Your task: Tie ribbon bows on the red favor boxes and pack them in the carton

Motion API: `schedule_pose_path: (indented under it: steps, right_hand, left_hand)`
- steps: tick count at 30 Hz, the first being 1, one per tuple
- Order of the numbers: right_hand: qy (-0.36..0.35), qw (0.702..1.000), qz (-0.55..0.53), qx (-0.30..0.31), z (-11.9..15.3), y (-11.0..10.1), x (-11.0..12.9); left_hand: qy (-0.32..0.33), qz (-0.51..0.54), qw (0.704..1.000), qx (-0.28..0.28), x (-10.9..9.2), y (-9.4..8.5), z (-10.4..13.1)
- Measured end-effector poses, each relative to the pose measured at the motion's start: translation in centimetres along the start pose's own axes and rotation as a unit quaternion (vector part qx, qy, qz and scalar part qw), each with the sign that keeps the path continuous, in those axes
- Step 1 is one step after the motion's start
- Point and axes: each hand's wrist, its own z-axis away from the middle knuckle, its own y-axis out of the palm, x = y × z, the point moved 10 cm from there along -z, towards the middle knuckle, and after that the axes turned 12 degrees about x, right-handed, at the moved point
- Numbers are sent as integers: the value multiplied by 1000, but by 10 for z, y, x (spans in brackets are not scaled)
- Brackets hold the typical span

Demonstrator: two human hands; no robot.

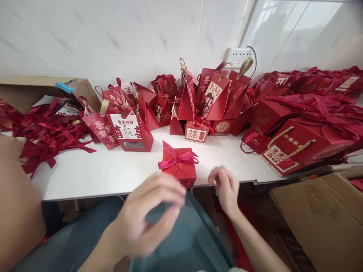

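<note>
Table (93,172), white | ribboned box (183,173) at near edge | marbled wall (85,37) behind

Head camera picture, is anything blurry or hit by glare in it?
In the head view, the left hand is blurred, as if moving; in that same view, the bow-tied box looks sharper; also in the head view, bright reflections show on the upper-right wall tiles.

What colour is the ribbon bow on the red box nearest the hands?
Bright magenta ribbon bow; head view.
</note>
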Motion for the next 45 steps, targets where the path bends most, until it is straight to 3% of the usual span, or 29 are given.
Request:
schedule_pose_path:
  steps: [2, 4, 7, 11, 16, 27, 31, 39, 42, 45]
  right_hand:
    - [142, 987, -52, 44, -30, 8, -21]
    - [242, 957, -119, 103, -46, 27, -39]
    - [280, 926, -217, 132, -56, 47, -48]
    - [265, 914, -287, 114, -58, 54, -46]
    - [218, 927, -286, 104, -69, 49, -34]
    - [198, 963, -134, 125, -84, 48, -23]
    - [145, 982, -47, 109, -99, 46, -15]
    - [80, 982, 86, 151, -130, 57, 2]
    - [64, 982, 126, 128, -123, 44, 12]
    - [42, 980, 190, 37, -95, 13, 31]
  left_hand:
    - [-5, -116, 993, -8, 0, 12, -13]
    - [-31, -201, 979, 3, 10, 30, -27]
    - [-68, -248, 966, 27, 25, 46, -35]
    - [-71, -258, 962, 52, 27, 48, -33]
    - [-62, -229, 969, 74, 24, 48, -34]
    - [-24, -209, 973, 94, 18, 48, -32]
    - [-1, -190, 975, 116, 16, 49, -32]
    - [-37, -116, 981, 148, 24, 49, -32]
    - [-59, -60, 990, 117, 31, 37, -26]
    - [-126, -1, 992, -25, 54, 4, -10]
